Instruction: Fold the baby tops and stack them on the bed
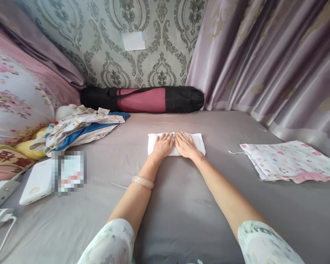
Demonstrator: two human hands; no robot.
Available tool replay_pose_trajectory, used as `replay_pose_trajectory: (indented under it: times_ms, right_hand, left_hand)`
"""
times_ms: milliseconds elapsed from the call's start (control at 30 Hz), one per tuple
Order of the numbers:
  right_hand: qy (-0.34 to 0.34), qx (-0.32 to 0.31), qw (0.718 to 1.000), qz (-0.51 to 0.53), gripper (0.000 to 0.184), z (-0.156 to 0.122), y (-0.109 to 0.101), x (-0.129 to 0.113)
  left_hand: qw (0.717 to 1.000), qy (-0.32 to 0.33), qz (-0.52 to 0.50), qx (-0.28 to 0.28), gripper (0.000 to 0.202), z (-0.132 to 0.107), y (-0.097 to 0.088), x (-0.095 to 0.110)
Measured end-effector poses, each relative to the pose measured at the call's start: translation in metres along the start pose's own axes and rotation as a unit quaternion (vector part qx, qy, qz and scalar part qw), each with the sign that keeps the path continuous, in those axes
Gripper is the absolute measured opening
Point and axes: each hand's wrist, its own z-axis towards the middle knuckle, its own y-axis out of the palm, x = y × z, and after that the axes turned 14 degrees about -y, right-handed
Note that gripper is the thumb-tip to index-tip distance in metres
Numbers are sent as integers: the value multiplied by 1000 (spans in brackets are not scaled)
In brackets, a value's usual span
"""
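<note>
A white folded cloth (199, 142) lies flat on the grey bed sheet (181, 205), straight ahead of me. My left hand (163, 145) presses palm down on its left half, fingers stretched out. On the right half rests my right hand (185, 144), also flat with its fingers extended. The two hands lie side by side, their inner edges nearly touching. Both palms hide the middle of the cloth. Around my left forearm sits a pale bangle (142, 182).
Rumpled clothes (82, 126) lie at the left, with a white power bank (38, 181), a blurred item (70, 173) and a power strip (2, 194) nearer me. A rolled mat in its bag (141, 99) lies along the wall. Patterned folded fabric (288, 161) is at right.
</note>
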Motion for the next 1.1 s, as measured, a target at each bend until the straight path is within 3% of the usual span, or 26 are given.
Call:
replay_pose_trajectory:
  times_ms: [100, 500, 733, 900, 1100]
  right_hand:
    - [-7, -6, 1000, -2, 58, 0, 7, 1]
    - [-5, 46, 999, 10, 55, -3, 10, -1]
    - [55, 79, 995, -11, 55, -10, 5, 9]
    - [77, 36, 996, 4, 56, -11, 7, 13]
    - [78, 29, 997, 7, 57, -9, 9, 15]
  left_hand:
    - [999, -10, 30, -28, 47, -1, 4, 0]
    - [998, 3, 62, -9, 45, -2, 3, 0]
    - [994, -47, 63, 75, 50, -1, -1, -1]
    - [993, -66, 94, 24, 51, -1, 3, -7]
    - [992, -75, 96, 13, 50, 0, 3, -7]
